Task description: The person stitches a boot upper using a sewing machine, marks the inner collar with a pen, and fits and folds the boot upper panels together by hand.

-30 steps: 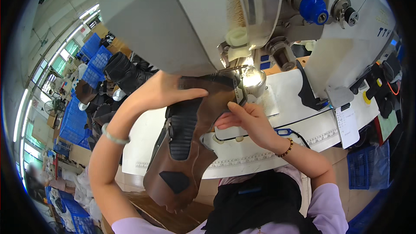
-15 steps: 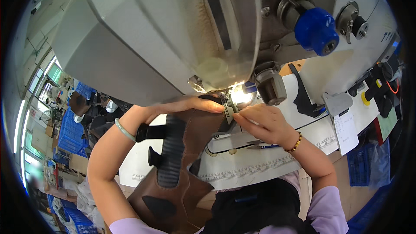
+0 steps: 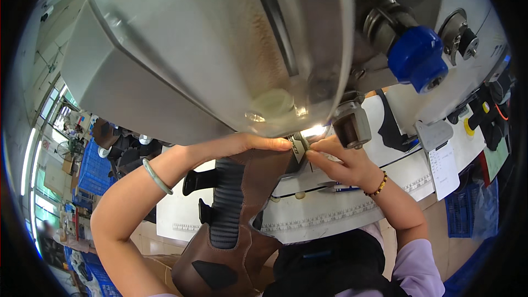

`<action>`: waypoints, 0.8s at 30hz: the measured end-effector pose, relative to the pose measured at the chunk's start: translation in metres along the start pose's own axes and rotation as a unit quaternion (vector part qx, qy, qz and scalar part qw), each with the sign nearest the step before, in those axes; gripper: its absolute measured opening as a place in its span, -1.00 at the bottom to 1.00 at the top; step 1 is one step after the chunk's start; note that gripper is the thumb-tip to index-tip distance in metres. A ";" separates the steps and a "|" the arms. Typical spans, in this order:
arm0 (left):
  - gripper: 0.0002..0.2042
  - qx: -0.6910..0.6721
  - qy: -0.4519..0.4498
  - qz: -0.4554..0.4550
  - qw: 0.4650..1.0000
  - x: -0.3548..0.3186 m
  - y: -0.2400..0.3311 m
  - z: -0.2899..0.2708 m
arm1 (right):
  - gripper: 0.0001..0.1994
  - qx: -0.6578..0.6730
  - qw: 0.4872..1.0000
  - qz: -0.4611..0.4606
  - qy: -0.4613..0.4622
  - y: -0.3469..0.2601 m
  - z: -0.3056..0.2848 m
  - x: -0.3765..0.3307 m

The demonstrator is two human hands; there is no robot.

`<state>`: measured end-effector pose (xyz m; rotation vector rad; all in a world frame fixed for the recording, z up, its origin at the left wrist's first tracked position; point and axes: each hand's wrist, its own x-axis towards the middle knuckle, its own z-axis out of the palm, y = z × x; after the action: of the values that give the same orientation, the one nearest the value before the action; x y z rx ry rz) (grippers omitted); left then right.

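A brown shoe upper (image 3: 263,179) with a black ribbed panel (image 3: 224,203) and black straps hangs from the sewing machine's bed over the table edge toward my lap. At its far end a small grey and black label (image 3: 298,147) with light lettering lies beneath the machine head. My left hand (image 3: 254,144) grips the upper, its thumb stretched along the top beside the label; its other fingers are hidden underneath. My right hand (image 3: 345,162) is closed in a pinch at the label's right edge. The needle area is hidden behind the machine head (image 3: 209,49).
A blue knob (image 3: 419,59) and metal fittings project from the machine. A white table (image 3: 330,214) carries a printed ruler strip, with a black cut piece (image 3: 391,124) and a pen-like tool (image 3: 338,187) on it. Blue crates (image 3: 94,170) stand at the left, another (image 3: 462,209) at the right.
The view has shifted closer to the machine head, which now covers more of the lamp's glow. The upper and label have turned slightly, with both hands still at the label.
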<state>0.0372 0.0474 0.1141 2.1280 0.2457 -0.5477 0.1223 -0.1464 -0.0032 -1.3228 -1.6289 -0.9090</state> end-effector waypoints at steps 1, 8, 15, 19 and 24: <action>-0.41 -0.016 -0.002 -0.034 0.999 0.000 -0.001 0.000 | -0.71 0.050 0.997 0.051 -0.028 -0.001 -0.001 0.000; -0.43 0.163 0.022 0.137 0.977 0.012 -0.011 -0.010 | -0.70 0.017 1.000 0.007 -0.024 -0.001 -0.002 0.003; -0.43 0.136 0.008 0.103 0.985 0.011 -0.010 -0.018 | -0.70 -0.010 1.000 0.019 -0.014 -0.005 0.000 0.002; -0.43 0.122 0.006 0.092 0.988 0.008 -0.010 -0.020 | -0.69 0.000 1.000 0.020 -0.005 -0.003 0.006 -0.002; -0.43 0.116 0.016 0.086 0.989 0.002 -0.010 -0.027 | -0.69 0.022 0.997 0.067 -0.017 -0.004 0.006 -0.004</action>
<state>0.0429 0.0747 0.1196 2.3579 0.0133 -0.4593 0.1176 -0.1432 -0.0094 -1.4063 -1.5578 -0.7705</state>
